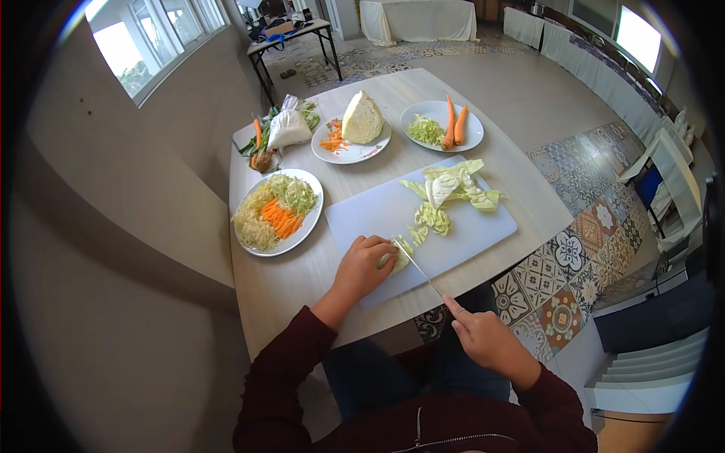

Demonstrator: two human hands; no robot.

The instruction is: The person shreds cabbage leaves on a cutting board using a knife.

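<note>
My left hand (363, 266) presses a piece of cabbage (399, 258) onto the white cutting board (347, 226), its fingers curled over it. In my right hand (483, 332) is a knife (420, 269), gripped by the handle, with the blade's tip against the cabbage beside my left fingers. Cut cabbage strips (418, 235) lie just beyond the blade. Further up the board are a small heap of chopped cabbage (433, 219) and loose cabbage leaves (453, 186). The underside of the held piece is hidden by my fingers.
Left of the board, a plate (244, 243) bears shredded cabbage and carrot. Behind stand a plate (370, 153) with a cabbage chunk (363, 119) and a plate (472, 124) with two carrots (451, 124). A white plastic bag (289, 128) sits among vegetables at the back left. A wall borders the left.
</note>
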